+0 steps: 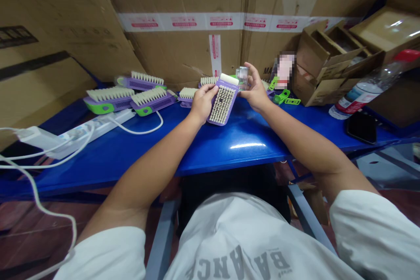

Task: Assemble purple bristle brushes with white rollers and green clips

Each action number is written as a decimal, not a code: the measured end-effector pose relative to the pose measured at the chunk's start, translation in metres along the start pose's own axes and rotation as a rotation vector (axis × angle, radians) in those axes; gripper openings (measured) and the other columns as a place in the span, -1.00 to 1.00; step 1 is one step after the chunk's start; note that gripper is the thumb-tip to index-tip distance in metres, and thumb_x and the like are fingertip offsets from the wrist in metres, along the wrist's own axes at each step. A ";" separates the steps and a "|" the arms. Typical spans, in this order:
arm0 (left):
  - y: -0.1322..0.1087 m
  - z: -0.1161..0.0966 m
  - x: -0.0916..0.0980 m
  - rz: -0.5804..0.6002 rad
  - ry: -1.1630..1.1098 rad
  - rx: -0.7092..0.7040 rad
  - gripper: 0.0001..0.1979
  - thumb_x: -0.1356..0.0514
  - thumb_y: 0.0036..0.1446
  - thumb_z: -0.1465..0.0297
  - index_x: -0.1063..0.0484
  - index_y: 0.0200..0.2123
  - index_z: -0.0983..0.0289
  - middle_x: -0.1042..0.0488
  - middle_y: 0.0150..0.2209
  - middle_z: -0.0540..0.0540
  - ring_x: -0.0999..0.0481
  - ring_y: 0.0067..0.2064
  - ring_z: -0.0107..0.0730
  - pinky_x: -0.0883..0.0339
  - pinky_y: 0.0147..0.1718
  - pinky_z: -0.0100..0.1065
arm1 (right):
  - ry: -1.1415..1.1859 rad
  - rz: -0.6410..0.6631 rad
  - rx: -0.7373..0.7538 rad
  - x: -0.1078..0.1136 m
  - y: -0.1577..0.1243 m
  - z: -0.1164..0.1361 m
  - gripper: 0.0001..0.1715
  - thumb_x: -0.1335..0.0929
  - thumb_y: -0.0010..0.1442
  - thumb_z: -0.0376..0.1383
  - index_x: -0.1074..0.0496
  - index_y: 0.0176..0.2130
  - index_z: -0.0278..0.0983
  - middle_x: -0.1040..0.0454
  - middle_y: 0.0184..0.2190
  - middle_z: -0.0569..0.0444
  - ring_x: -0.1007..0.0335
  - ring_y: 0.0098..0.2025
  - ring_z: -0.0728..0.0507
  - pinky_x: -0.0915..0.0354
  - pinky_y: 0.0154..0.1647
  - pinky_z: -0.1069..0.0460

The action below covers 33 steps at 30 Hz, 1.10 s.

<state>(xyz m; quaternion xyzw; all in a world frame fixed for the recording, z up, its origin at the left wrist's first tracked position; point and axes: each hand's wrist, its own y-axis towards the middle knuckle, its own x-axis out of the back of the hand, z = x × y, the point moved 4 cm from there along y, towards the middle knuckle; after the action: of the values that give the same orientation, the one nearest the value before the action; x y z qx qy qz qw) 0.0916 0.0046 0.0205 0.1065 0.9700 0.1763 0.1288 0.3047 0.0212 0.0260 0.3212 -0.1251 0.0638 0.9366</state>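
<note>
My left hand [202,104] is closed around the edge of a purple brush [223,104], held tilted with its pale bristle tufts facing me. A white roller-like piece sits at the brush's upper end. Just right of it, my right hand [254,89] pinches a small clear plastic piece [242,78] between thumb and fingers, close to the brush's upper end. Whether the two touch I cannot tell. Several purple and green brushes [111,98] lie bristles up to the left. Loose green plastic parts [282,96] lie right of my right hand.
A white power strip [95,127] with cables [144,132] lies on the blue table [229,153] at left. At right are open cardboard boxes [328,57], a water bottle [356,96] and a black phone [362,127]. Large cardboard [183,52] stands behind.
</note>
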 end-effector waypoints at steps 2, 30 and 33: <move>0.000 0.000 0.000 -0.005 -0.002 0.002 -0.84 -0.39 0.26 0.26 -0.63 -0.18 0.22 -0.76 -0.17 0.08 -0.75 -0.10 -0.19 -0.58 -0.04 -0.24 | 0.012 -0.027 -0.007 -0.001 0.000 0.005 0.58 -0.73 -0.03 0.25 0.07 0.62 0.23 -0.37 0.48 -0.12 -0.50 0.44 -0.56 -0.63 0.26 -0.44; -0.001 0.001 0.001 -0.007 0.092 0.066 -0.76 -0.42 0.22 0.15 -0.57 -0.21 0.18 -0.68 -0.21 0.08 -0.69 -0.11 -0.17 -0.56 -0.05 -0.21 | -0.099 0.011 0.002 0.001 -0.004 0.017 0.62 -0.61 0.02 0.43 0.18 0.69 0.19 -0.29 0.55 -0.10 -0.46 0.46 -0.49 -0.59 0.33 -0.39; -0.001 0.001 0.001 -0.010 0.088 0.062 -0.80 -0.40 0.24 0.19 -0.57 -0.22 0.18 -0.68 -0.23 0.07 -0.69 -0.11 -0.17 -0.57 -0.05 -0.22 | -0.108 0.038 0.006 0.001 -0.004 0.011 0.67 -0.61 0.01 0.44 0.22 0.71 0.17 -0.27 0.57 -0.11 -0.47 0.45 -0.47 -0.58 0.35 -0.35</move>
<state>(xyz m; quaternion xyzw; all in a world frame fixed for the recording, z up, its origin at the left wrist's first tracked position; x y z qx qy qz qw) 0.0911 0.0043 0.0191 0.0977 0.9803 0.1499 0.0837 0.3047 0.0112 0.0326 0.3245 -0.1811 0.0645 0.9261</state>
